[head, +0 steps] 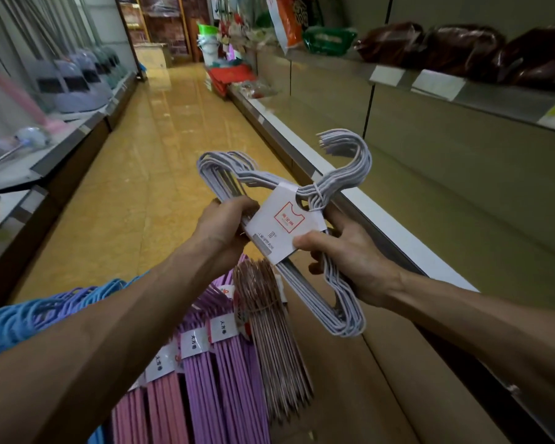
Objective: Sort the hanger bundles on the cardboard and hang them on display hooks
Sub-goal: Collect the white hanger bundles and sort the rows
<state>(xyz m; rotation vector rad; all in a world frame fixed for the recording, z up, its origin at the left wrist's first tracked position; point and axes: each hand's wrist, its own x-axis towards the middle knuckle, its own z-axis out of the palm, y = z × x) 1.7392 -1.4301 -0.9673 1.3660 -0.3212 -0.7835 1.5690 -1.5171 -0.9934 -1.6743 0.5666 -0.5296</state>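
Gripping a white hanger bundle (302, 200) above the aisle floor, the left hand (225, 229) curls round its upper shoulder while the right hand (343, 261) pinches the paper label (282, 225), thumb on top. Below lie purple bundles (212, 363), a rose-gold bundle (276, 341) and blue hangers (23, 315), seemingly on cardboard (359, 395).

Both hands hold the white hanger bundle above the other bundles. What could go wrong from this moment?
1. The white hanger bundle is tied only by a thin band near its hooks; the splayed lower ends could snag.
2. The left hand and right hand hold it over the purple bundles; a slip would probably scatter the sorted row.
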